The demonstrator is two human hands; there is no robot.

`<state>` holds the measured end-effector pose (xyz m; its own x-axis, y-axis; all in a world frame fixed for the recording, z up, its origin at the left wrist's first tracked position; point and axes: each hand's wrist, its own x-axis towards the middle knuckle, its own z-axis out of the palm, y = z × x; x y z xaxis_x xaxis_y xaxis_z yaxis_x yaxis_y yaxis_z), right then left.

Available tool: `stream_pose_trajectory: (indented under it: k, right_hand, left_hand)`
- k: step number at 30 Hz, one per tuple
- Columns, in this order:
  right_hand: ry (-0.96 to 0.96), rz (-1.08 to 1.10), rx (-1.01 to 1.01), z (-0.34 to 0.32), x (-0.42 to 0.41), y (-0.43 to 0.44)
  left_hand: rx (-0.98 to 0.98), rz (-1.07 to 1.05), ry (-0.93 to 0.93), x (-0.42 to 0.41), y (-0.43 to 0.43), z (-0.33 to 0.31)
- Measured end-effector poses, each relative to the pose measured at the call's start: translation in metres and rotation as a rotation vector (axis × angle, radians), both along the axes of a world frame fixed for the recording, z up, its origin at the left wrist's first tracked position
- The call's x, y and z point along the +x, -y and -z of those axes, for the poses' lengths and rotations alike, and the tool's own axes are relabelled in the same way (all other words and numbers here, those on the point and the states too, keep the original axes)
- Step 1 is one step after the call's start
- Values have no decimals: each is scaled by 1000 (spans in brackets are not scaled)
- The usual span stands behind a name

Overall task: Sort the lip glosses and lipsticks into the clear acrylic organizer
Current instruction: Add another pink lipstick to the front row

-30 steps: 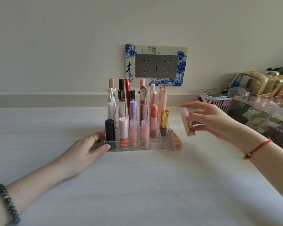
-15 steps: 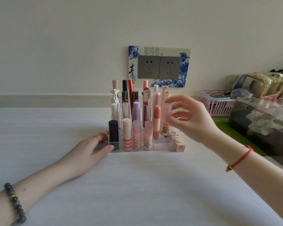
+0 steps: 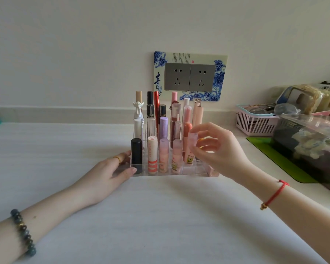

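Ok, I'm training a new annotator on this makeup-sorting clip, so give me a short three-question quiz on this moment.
1. True or false: the left hand rests against the left side of the organizer.
2. What does the right hand pinch? A) black lipstick B) sticker-marked pink tube C) purple tube
3. Fill in: a loose pink tube lies on the table, just ___ of the organizer.
Key: 1 true; 2 B; 3 right.

A large dark-blue character 青 (image 3: 157,82) stands on the socket surround (image 3: 181,57), left of the grey sockets (image 3: 190,77). The fine columns above them, and the lettering on the striped tube (image 3: 152,153) below left, are illegible.
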<state>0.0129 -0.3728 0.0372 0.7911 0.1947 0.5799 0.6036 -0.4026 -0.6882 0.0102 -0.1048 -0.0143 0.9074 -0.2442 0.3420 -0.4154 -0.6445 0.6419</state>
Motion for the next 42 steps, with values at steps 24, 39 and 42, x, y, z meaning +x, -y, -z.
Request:
stream_pose_trajectory:
  k: [24, 39, 42]
  right_hand:
    - [0, 26, -40, 9, 0, 2]
    - [-202, 346, -196, 5, 27, 45]
    - [-331, 323, -236, 12, 34, 45]
  left_hand:
    - [-13, 12, 3, -2, 2, -2]
    - [-26, 28, 11, -3, 3, -2]
    - [-16, 23, 13, -2, 1, -2]
